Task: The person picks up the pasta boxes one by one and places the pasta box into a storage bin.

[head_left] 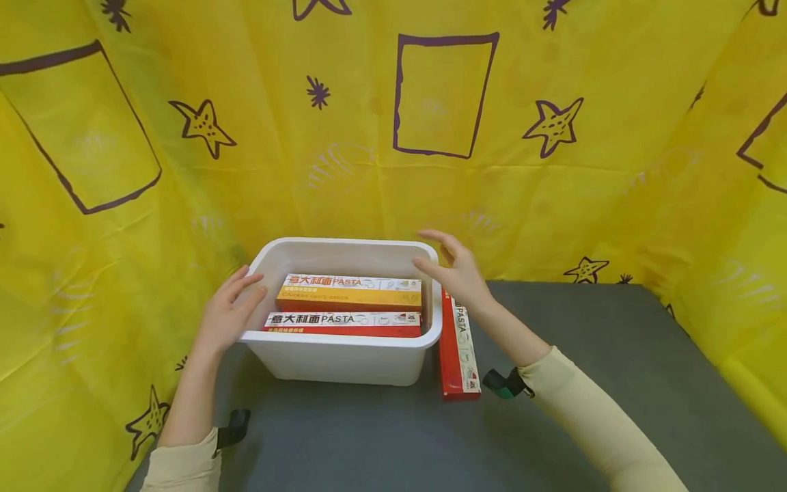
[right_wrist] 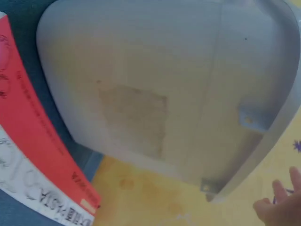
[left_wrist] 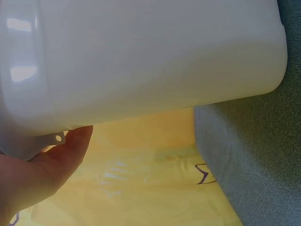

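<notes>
A white plastic bin (head_left: 344, 359) stands on the grey table. Inside it lie a yellow pasta box (head_left: 350, 292) and a red-and-white pasta box (head_left: 344, 320). At the bin's left end, my left hand (head_left: 226, 316) holds the rim, its thumb over the top edge. The left wrist view has fingers (left_wrist: 70, 150) under the rim beside a small tab. My right hand (head_left: 455, 273) hovers by the right end of the rim, fingers spread and nothing in them; in the right wrist view its fingers (right_wrist: 282, 197) are apart from the rim.
Another red pasta box (head_left: 460, 352) lies on the table along the bin's right side, below my right forearm. A yellow curtain (head_left: 369, 198) with drawn stars hangs close behind the bin and along both sides of the table (head_left: 578, 355).
</notes>
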`<control>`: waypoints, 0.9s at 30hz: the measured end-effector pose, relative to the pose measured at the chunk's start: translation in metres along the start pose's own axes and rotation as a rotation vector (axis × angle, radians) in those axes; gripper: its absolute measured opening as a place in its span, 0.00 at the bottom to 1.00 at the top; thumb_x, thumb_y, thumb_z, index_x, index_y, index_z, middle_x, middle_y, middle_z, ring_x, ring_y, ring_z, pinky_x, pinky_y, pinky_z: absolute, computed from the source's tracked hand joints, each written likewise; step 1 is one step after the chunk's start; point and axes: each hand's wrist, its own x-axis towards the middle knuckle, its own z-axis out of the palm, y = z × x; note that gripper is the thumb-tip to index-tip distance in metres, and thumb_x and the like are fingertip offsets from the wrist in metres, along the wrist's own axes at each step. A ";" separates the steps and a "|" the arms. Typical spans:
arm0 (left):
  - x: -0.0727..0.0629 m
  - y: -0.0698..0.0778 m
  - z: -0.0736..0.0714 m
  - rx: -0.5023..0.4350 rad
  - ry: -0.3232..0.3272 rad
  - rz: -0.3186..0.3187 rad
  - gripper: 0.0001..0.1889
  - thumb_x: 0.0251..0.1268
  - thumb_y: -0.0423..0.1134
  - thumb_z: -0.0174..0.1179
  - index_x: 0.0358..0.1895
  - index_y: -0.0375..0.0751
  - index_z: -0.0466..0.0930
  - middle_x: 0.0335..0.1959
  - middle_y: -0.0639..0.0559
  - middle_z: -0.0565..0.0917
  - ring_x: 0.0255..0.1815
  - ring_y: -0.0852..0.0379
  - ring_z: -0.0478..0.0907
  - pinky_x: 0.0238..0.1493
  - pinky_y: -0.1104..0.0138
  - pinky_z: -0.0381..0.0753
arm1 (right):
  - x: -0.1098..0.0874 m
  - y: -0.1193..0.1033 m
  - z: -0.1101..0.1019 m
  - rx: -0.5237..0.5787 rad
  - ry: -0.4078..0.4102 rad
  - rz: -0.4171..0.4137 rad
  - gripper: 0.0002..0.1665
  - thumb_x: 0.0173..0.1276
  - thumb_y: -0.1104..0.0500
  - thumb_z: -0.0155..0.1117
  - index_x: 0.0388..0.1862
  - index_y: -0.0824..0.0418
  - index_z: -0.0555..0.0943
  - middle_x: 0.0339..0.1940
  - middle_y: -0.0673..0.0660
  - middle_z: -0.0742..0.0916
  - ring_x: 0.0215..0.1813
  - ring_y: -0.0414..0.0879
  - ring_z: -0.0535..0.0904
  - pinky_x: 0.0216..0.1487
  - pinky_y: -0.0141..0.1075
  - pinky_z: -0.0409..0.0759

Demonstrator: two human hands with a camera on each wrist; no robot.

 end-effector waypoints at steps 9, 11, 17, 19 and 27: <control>0.001 0.000 0.002 -0.013 -0.001 0.014 0.29 0.74 0.51 0.50 0.69 0.32 0.67 0.77 0.40 0.54 0.75 0.31 0.46 0.65 0.30 0.46 | -0.032 0.013 -0.020 0.005 0.047 0.204 0.34 0.65 0.51 0.69 0.68 0.51 0.71 0.69 0.51 0.72 0.71 0.51 0.63 0.71 0.50 0.63; 0.001 -0.001 0.001 -0.014 0.002 0.014 0.30 0.74 0.51 0.50 0.69 0.32 0.68 0.77 0.39 0.54 0.75 0.31 0.46 0.65 0.30 0.46 | -0.042 0.018 -0.024 -0.007 0.038 0.232 0.38 0.64 0.51 0.70 0.71 0.52 0.67 0.71 0.53 0.69 0.72 0.52 0.61 0.70 0.51 0.64; 0.000 -0.002 -0.002 -0.015 0.002 -0.005 0.30 0.74 0.52 0.49 0.69 0.33 0.67 0.77 0.40 0.53 0.75 0.31 0.46 0.64 0.30 0.48 | -0.070 0.033 -0.030 -0.046 0.007 0.297 0.49 0.61 0.52 0.73 0.76 0.54 0.57 0.75 0.57 0.61 0.75 0.56 0.55 0.72 0.52 0.60; 0.000 -0.002 -0.002 -0.010 -0.001 -0.012 0.31 0.74 0.53 0.49 0.70 0.33 0.67 0.78 0.41 0.53 0.75 0.32 0.46 0.63 0.29 0.48 | -0.078 0.038 -0.031 -0.054 0.000 0.310 0.51 0.60 0.52 0.73 0.76 0.55 0.56 0.76 0.58 0.60 0.75 0.58 0.53 0.72 0.53 0.58; 0.002 -0.002 0.001 0.002 -0.015 -0.016 0.31 0.74 0.54 0.48 0.70 0.34 0.66 0.78 0.42 0.53 0.75 0.31 0.46 0.62 0.28 0.49 | -0.103 0.056 -0.037 -0.031 -0.031 0.393 0.57 0.57 0.52 0.74 0.77 0.56 0.50 0.77 0.60 0.57 0.76 0.59 0.50 0.71 0.57 0.57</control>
